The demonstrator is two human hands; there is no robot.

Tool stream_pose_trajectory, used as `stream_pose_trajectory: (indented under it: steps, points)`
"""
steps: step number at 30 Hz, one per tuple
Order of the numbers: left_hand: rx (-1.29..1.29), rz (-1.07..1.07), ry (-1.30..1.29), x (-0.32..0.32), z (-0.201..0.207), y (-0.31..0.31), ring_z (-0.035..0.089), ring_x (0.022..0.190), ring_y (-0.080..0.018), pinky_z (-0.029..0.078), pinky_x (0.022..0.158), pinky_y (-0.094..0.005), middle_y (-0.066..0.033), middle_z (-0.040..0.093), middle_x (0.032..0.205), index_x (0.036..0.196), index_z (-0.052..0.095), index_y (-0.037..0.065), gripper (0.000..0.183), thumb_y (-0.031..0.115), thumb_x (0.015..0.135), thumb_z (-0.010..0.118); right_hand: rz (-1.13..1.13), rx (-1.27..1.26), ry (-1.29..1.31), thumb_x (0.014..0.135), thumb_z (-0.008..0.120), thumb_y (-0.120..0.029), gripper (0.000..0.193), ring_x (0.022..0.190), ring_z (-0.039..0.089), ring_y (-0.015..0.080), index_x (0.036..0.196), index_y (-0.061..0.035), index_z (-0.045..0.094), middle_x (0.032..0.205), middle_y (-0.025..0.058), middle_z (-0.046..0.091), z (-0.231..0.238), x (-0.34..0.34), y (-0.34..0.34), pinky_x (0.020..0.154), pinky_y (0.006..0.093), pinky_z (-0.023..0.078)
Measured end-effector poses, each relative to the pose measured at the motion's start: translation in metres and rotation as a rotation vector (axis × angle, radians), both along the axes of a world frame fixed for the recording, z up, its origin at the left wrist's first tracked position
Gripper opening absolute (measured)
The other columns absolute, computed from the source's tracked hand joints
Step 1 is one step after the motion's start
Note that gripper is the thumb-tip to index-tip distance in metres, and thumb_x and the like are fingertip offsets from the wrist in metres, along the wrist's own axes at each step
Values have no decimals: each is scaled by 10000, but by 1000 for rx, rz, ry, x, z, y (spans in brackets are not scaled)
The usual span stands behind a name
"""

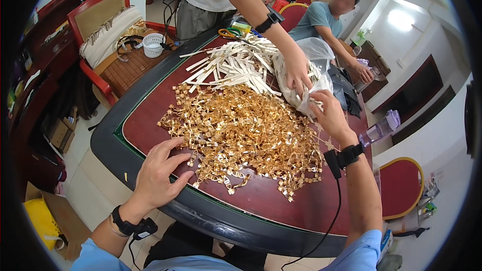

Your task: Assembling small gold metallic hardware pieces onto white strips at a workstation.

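A heap of shiny gold-coloured metal clasps covers the middle of the dark red table. My left hand rests at the heap's near left edge, its fingers spread and holding nothing. Beyond the heap, on the right, my right hand is closed on the rim of a clear plastic bag. White strips show inside that bag. Another person's hand reaches down into it, close to my fingers. Loose white strips lie piled behind the gold clasps.
The table has a thick dark rim. A red-framed chair at the left holds a white basket. A black bag lies past the plastic bag. A seated person grips a clear container at the far right. Cables hang from my wrist straps.
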State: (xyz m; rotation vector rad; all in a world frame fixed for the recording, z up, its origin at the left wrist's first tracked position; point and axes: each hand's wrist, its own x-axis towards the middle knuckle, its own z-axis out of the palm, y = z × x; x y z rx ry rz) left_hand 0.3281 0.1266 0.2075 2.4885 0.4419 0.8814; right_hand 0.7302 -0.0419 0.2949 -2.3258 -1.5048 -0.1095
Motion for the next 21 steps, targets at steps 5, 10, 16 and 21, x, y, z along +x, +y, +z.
stream_pose_trajectory:
  steps: [5, 10, 16, 21]
  points:
    - [6, -8, 3, 0, 1, 0, 560, 1157, -360, 456, 966, -424, -177, 561, 1291, 1072, 676, 37, 374, 132, 722, 768, -36, 169, -157, 925, 551, -128, 234, 1032, 606, 369, 1089, 5, 653, 1137, 181, 624, -1, 15, -2, 920, 410, 467]
    - [3, -4, 6, -1, 0, 2, 560, 1163, -375, 453, 972, -431, -194, 564, 1291, 1082, 666, 39, 387, 120, 717, 766, -308, -126, -24, 941, 531, -165, 239, 998, 617, 376, 1083, -20, 657, 1099, 188, 642, 0, 16, -5, 892, 428, 477]
    - [25, -7, 0, 2, 0, 1, 560, 1137, -357, 453, 959, -424, -176, 561, 1279, 1060, 674, 19, 360, 128, 728, 761, -19, 341, -392, 924, 574, -183, 214, 1012, 611, 332, 1066, -51, 666, 1033, 157, 642, -4, 12, 1, 864, 414, 489]
    - [19, 12, 15, 3, -1, 0, 563, 1132, -360, 454, 956, -424, -173, 563, 1279, 1053, 672, 14, 362, 119, 718, 765, -185, 40, -265, 908, 608, -272, 263, 986, 628, 335, 1031, -53, 685, 993, 151, 684, -14, 13, 21, 858, 423, 491]
